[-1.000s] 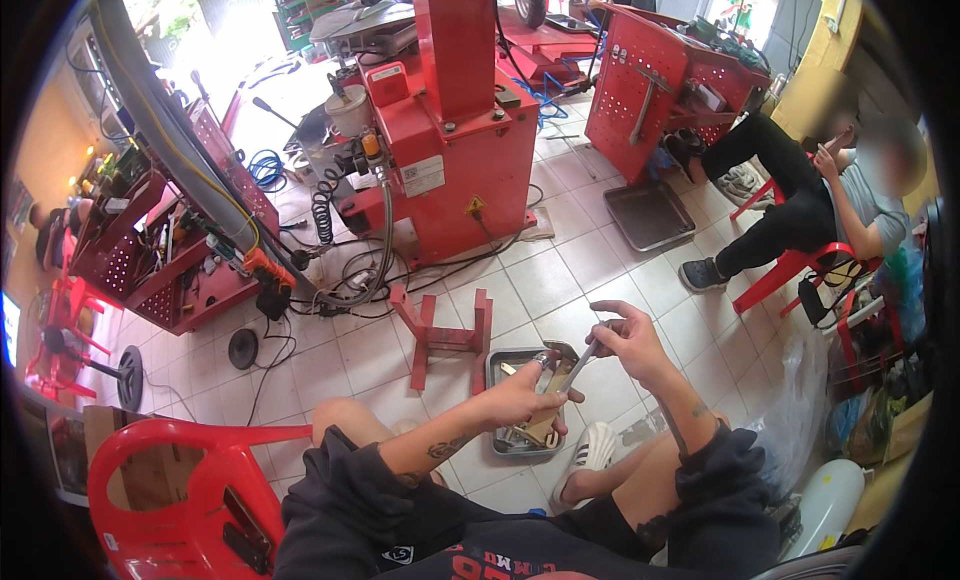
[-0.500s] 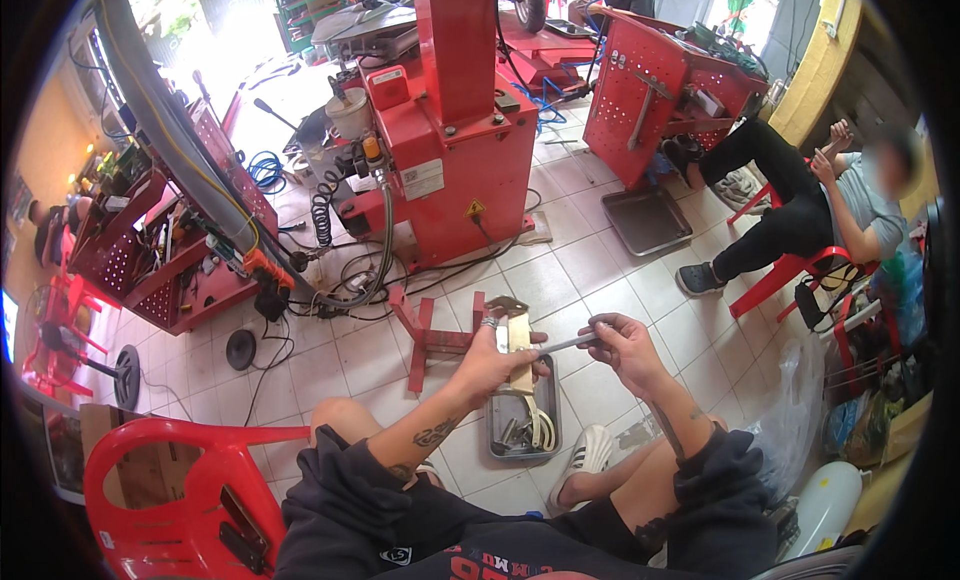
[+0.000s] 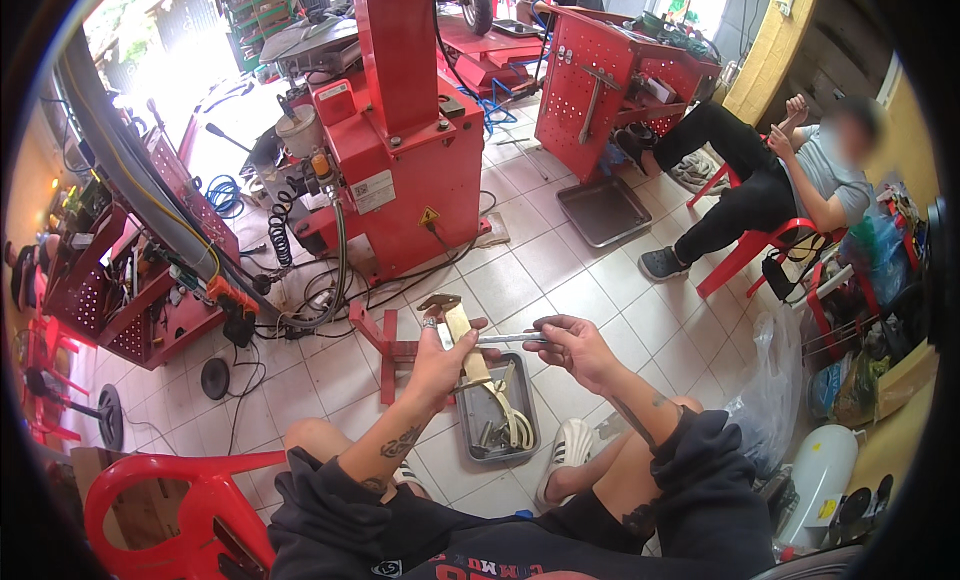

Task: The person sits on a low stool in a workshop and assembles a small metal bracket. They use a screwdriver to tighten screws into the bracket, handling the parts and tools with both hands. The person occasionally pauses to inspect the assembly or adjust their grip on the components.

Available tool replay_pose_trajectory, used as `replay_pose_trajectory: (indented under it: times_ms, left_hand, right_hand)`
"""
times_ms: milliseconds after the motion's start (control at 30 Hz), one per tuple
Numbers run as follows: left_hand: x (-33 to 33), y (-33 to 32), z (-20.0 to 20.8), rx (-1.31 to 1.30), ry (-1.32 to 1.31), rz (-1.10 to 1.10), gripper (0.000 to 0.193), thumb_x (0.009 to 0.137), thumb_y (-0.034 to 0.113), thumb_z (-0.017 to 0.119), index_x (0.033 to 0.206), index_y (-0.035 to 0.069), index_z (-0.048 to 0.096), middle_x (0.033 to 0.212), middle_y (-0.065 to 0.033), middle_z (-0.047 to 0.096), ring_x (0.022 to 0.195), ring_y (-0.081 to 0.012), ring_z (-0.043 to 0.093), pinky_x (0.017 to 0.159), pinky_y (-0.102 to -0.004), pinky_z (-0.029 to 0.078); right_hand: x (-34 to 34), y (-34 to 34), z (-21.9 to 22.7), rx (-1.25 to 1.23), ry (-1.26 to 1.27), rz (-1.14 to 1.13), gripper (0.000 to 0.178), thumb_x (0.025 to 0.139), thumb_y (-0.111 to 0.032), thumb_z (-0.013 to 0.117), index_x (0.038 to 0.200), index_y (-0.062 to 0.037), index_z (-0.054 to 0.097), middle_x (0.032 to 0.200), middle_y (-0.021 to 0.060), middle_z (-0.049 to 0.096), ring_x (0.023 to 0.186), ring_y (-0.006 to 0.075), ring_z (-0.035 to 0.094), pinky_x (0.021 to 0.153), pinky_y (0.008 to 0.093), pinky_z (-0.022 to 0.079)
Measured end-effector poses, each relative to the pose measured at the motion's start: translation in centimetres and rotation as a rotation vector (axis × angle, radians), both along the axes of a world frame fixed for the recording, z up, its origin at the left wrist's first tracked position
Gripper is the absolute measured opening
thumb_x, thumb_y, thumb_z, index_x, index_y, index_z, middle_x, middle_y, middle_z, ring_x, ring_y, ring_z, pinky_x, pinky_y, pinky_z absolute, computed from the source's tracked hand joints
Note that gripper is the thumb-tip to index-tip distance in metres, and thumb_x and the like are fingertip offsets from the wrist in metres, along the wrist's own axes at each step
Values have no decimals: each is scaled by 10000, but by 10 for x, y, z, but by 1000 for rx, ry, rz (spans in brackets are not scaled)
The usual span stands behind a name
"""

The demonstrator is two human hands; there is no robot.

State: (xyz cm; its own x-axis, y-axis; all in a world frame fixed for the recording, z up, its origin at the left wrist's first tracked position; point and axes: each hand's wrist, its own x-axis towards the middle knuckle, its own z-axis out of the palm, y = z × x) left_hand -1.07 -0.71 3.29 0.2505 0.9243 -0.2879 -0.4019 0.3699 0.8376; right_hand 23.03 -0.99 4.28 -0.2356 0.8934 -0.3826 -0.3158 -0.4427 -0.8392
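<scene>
My left hand (image 3: 440, 368) is closed around a gold-coloured metal bracket (image 3: 461, 332) with a flat plate at its top end. From the right, my right hand (image 3: 575, 350) pinches a thin grey metal rod (image 3: 515, 337). The rod's far end reaches the bracket beside my left thumb; whether it sits inside or just touches, I cannot tell. Below my hands, a grey tray (image 3: 535, 442) on the floor holds several small metal parts and a curved gold-coloured piece (image 3: 518, 420). It is unclear if that piece is joined to the bracket.
A red metal stand (image 3: 388, 388) is on the tiles just beyond my left hand. Farther off stands a large red machine (image 3: 400, 180) with cables around its base. A seated person (image 3: 790, 195) is at the right, near a dark tray (image 3: 603, 212). A red chair (image 3: 150, 470) is at my left.
The whole view has swung, so the surroundings sit farther left. The rod lies more level between my hands. Both hands keep their holds.
</scene>
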Motion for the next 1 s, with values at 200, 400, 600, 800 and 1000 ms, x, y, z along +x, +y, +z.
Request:
replay_pose_trajectory:
  times_ms: [200,400,600,800,1000]
  left_hand:
    - [0,0,3,0,38,51,381,992,56,504,1316,-8,316,1297,-166,564,887,-275,695,715,-368,614]
    - [3,-1,-2,-28,38,-110,466,991,41,490,1370,86,224,1281,-199,562,849,-286,698,731,-382,607]
    - [22,-25,-4,-68,-23,-654,538,971,27,501,1428,94,226,1241,-163,608,817,-255,710,740,-372,599]
    - [20,-17,-14,-67,110,-507,475,966,133,576,1352,40,315,1149,-160,661,789,-246,714,713,-380,596]
    - [11,-4,2,-146,30,-387,534,977,282,561,1365,23,301,1149,-190,652,781,-272,708,691,-376,599]
  right_hand:
    - [-3,-2,6,18,-142,64,277,1007,-132,530,1190,75,556,1054,171,676,936,220,709,759,273,585]
    - [4,-1,5,109,-284,41,267,1000,-143,541,1191,41,573,946,137,693,812,182,702,717,273,568]
    - [9,6,1,165,-340,27,244,971,-149,596,1154,13,602,873,90,682,691,123,643,650,252,531]
    - [18,9,-28,281,-364,-121,195,983,-167,576,1092,-12,623,865,37,660,725,97,619,670,238,517]
    - [13,13,-14,191,-291,-130,241,989,-220,583,1119,-18,609,854,38,658,727,108,644,693,239,524]
